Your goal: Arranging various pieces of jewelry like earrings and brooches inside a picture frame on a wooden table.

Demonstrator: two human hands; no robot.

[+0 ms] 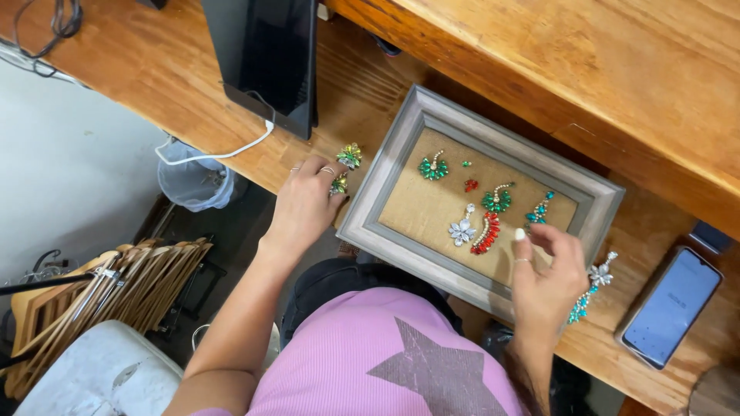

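Note:
A grey wooden frame [401,154] with a burlap backing lies on the wooden desk [177,69]. On the burlap sit several jewelled earrings: a green fan [433,167], a small red one [470,185], a green and pearl one [496,200], a teal one [539,210], a silver flower [462,229] and a long red one [486,233]. My left hand [303,204] rests at the frame's left edge, fingers pinching a green-gold earring [338,185]; another green-gold earring [350,156] lies just above. My right hand [546,273] hovers over the frame's lower right, fingers curled, empty.
A silver and teal earring [590,291] lies right of the frame. A phone [671,305] lies at the desk's right. A dark tablet [270,58] with a white cable [223,154] stands at the back. Wooden hangers [116,289] and a bin [193,181] are below left.

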